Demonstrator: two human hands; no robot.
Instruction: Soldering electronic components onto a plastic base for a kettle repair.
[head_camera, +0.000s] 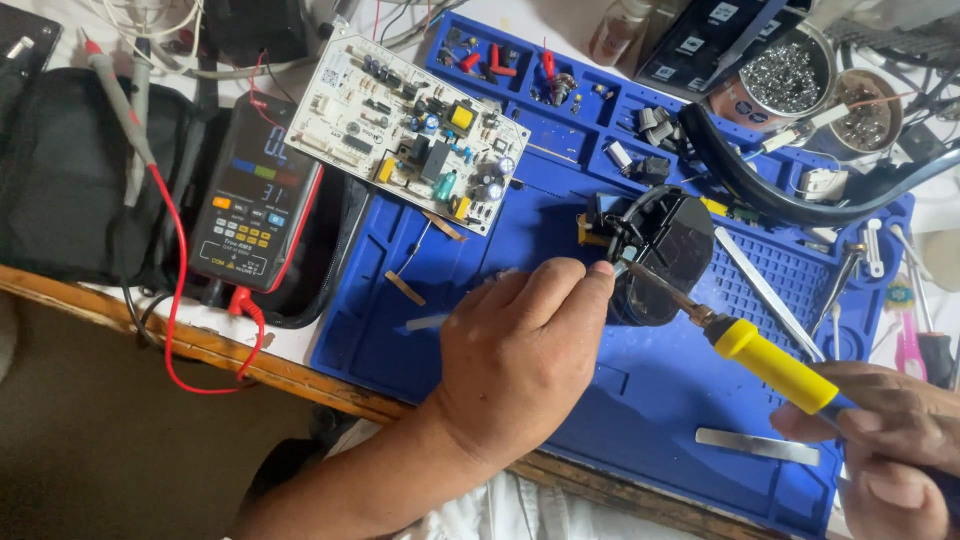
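Yellow-handled soldering iron (765, 360), gripped in the right hand (885, 440), is touched at its tip to the round black plastic part (660, 250) on the blue silicone mat (420, 320), steadied by the left hand's (520, 360) closed fingers pinching something too small to identify, so soldering appears under way and steady tip contact is judged needed next.

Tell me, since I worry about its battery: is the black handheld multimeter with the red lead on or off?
On. The black handheld multimeter has a lit screen showing digits and coloured bars, with the red lead plugged in at its lower end.
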